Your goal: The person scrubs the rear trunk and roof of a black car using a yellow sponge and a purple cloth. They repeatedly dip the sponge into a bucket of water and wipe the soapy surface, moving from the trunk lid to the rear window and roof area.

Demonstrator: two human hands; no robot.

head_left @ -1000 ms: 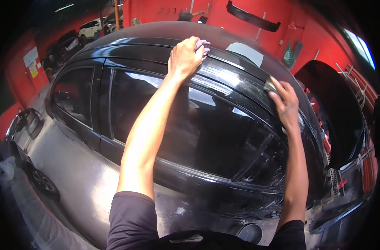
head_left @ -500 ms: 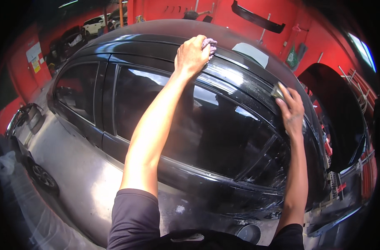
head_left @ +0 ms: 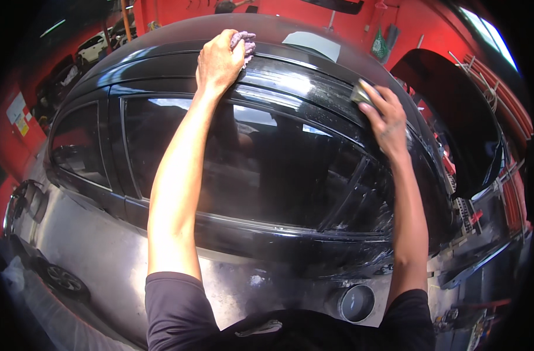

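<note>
A black car (head_left: 267,175) stands side-on before me, its roof edge wet and glossy. At the upper middle, my left hand (head_left: 219,63) rests on the roof edge with a bunched, purplish cloth (head_left: 244,48) gripped in it. My right hand (head_left: 388,120) is farther right along the same edge. Between its thumb and fingers it pinches a small olive-grey block (head_left: 360,92), which looks like a sanding pad, against the wet roof rail. Water or slurry spots the paint between the hands. The underside of the block is hidden.
A round bucket (head_left: 356,303) stands on the floor close to my body, below the car door. A raised black panel (head_left: 451,123) and racks of parts are at the right. A wheel (head_left: 65,278) lies lower left. Another person (head_left: 225,7) is beyond the roof.
The view has shifted, so the car and both hands appear farther left and higher or lower in it. Both hands keep hold of the cloth and the block; more of the bucket shows.
</note>
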